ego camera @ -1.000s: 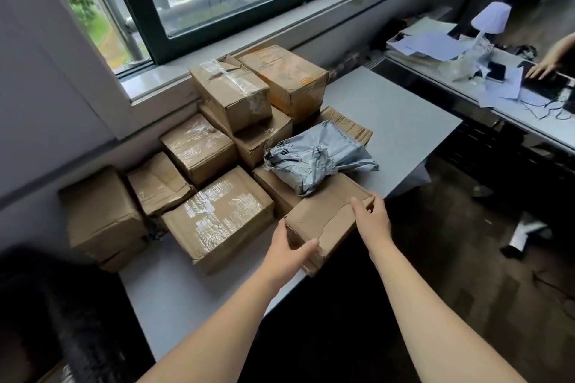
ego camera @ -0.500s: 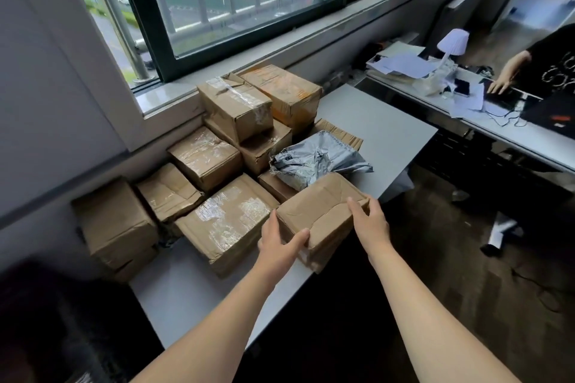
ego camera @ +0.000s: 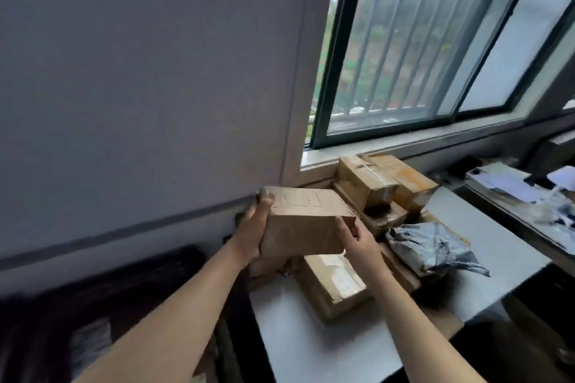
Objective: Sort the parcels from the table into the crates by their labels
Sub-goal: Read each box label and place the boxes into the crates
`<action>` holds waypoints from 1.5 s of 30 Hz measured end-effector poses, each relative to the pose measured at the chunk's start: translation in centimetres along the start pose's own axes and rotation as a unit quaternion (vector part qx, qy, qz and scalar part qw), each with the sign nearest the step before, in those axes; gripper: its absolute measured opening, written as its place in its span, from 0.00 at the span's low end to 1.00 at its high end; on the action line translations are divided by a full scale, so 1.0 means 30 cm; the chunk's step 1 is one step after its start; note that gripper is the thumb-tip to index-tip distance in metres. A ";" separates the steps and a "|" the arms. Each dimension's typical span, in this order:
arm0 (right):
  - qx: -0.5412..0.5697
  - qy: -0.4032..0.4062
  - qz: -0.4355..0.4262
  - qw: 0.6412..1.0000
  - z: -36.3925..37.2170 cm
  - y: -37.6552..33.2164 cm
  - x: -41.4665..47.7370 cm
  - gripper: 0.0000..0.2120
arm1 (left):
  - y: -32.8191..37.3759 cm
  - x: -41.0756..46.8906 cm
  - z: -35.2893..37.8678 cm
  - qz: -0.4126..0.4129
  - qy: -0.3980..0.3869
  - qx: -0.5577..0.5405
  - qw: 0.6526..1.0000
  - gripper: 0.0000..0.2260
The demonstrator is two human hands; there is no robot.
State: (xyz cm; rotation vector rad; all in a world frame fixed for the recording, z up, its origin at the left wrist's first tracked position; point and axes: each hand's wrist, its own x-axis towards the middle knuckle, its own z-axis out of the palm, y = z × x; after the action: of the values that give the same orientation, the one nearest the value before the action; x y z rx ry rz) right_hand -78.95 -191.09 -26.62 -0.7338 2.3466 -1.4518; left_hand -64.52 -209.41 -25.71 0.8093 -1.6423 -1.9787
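Seen from the head camera, a person holds a brown cardboard parcel in the air above the near left part of the white worktop. The left hand is clamped on its left end, thumb over the top edge. The right hand clasps its right near corner. More cardboard parcels are stacked beneath the window, and a crumpled grey mailer bag lies to the right.

A brown cardboard parcel, taped on top, is held tilted in the air above the white table, where other brown boxes and a grey mailer lie
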 end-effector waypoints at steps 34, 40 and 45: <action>0.260 -0.286 -0.405 0.829 0.473 -1.369 -0.110 0.46 | 1.004 -0.537 -0.942 0.400 0.088 -0.018 0.912 0.24; 0.237 -0.316 -0.392 0.831 0.446 -1.349 -0.131 0.36 | 1.007 -0.546 -0.953 0.396 0.072 -0.025 0.915 0.25; 0.231 -0.325 -0.386 0.832 0.426 -1.346 -0.143 0.42 | 1.002 -0.552 -0.947 0.396 0.051 -0.034 0.916 0.33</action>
State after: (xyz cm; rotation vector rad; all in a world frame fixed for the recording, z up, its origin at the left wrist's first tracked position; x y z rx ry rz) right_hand -58.25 -212.94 3.47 -1.7902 1.1339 -1.5776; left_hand -33.99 -224.81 2.85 0.1471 -1.4933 -1.3727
